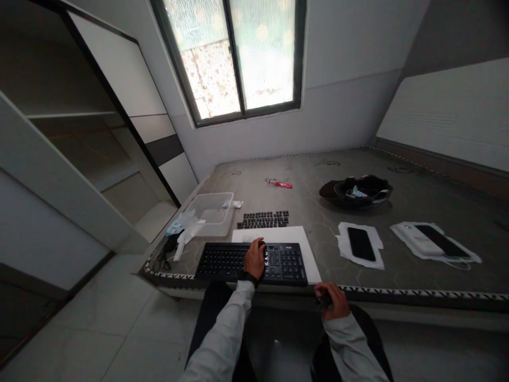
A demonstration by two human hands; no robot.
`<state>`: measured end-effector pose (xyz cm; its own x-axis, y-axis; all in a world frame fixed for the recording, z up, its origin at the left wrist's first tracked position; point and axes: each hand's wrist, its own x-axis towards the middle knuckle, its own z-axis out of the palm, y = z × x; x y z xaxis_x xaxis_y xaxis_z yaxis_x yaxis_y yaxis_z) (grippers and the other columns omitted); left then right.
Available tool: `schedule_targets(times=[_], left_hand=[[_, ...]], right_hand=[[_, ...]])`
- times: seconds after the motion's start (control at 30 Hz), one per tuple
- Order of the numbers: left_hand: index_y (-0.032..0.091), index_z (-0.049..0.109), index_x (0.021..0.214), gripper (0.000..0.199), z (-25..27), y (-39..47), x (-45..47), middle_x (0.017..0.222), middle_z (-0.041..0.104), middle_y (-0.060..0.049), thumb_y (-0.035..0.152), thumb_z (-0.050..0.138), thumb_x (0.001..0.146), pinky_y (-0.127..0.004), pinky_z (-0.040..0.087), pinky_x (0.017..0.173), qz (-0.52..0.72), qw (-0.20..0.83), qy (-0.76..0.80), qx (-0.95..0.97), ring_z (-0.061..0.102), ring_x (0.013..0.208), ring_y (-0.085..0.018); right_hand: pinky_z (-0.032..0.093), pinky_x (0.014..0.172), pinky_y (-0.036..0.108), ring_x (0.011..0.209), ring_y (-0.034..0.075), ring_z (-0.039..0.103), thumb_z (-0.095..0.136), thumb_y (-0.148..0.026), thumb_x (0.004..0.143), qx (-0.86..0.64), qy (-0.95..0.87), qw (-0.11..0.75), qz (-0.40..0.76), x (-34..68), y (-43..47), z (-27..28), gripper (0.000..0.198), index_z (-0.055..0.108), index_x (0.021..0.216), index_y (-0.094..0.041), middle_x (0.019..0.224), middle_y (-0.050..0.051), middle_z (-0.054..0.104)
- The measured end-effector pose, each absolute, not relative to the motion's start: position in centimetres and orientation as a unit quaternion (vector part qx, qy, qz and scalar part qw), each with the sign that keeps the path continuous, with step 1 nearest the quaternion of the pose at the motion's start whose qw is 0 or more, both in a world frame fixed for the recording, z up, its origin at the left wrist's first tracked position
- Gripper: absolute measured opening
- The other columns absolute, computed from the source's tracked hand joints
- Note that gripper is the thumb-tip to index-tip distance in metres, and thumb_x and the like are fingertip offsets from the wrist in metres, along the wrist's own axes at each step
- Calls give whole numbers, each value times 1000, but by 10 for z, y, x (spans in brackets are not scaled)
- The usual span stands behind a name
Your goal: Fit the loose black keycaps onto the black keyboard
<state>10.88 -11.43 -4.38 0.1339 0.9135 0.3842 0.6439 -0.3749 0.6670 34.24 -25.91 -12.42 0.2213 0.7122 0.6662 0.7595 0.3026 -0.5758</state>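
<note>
A black keyboard (222, 260) lies along the front edge of the mattress, partly on a white sheet or board (306, 244). My left hand (254, 259) rests over the keyboard's middle-right keys, its fingers bent and drawn together at the upper key rows. Whatever those fingertips hold, if anything, is too small to make out. Just beyond the board, loose black keycaps (264, 218) are laid out in rows. Off the keyboard's right end, at the mattress edge, my right hand (334, 300) is closed around a small dark object (324, 301) whose kind does not show clearly.
A clear plastic box (214, 231) stands at left, with plastic wrappers (186, 225) and a black cable (164, 260) beside it. A red item (284, 184) lies farther back. Toward the right are a dark cap (358, 192), a phone (361, 244) and another phone-like device (441, 241) on white wrapping.
</note>
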Motion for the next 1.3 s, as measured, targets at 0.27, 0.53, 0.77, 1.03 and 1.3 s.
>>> schedule_targets(times=[0.27, 0.53, 0.77, 1.03, 1.3], left_hand=[[22, 60, 116, 29, -41, -113, 106, 116, 68, -3, 19, 39, 97, -30, 47, 99, 396, 220, 515, 728, 62, 109, -15], [25, 64, 117, 31, -34, -113, 103, 118, 68, -1, 21, 40, 97, -31, 47, 100, 396, 265, 499, 724, 62, 110, -15], [26, 62, 120, 32, -36, -109, 103, 121, 68, 0, 24, 39, 99, -30, 47, 99, 400, 299, 503, 705, 62, 111, -15], [29, 57, 123, 29, -34, -107, 102, 109, 72, 2, 25, 42, 99, -28, 48, 91, 401, 339, 531, 665, 66, 102, -16], [32, 54, 127, 32, -35, -105, 101, 111, 71, 1, 26, 41, 99, -29, 48, 89, 382, 345, 539, 667, 66, 100, -18]], right_hand=[[47, 77, 36, 80, 21, 69, 46, -29, 93, -574, -635, 514, -50, 338, -259, -127, 21, 66, 96, -23, 87, 5, 73], [53, 74, 37, 76, 22, 69, 48, -21, 91, -576, -647, 498, -34, 342, -261, -120, 21, 66, 102, -27, 87, 5, 73], [54, 74, 37, 76, 23, 69, 56, -23, 89, -581, -653, 483, -55, 338, -264, -115, 17, 67, 102, -25, 88, 6, 72], [51, 68, 35, 66, 21, 66, 55, -28, 91, -584, -708, 395, -27, 311, -225, -68, 19, 71, 101, -26, 79, 5, 72], [51, 70, 28, 71, 18, 66, 58, -33, 92, -572, -734, 364, -18, 274, -146, -23, 22, 72, 107, -26, 83, 5, 71]])
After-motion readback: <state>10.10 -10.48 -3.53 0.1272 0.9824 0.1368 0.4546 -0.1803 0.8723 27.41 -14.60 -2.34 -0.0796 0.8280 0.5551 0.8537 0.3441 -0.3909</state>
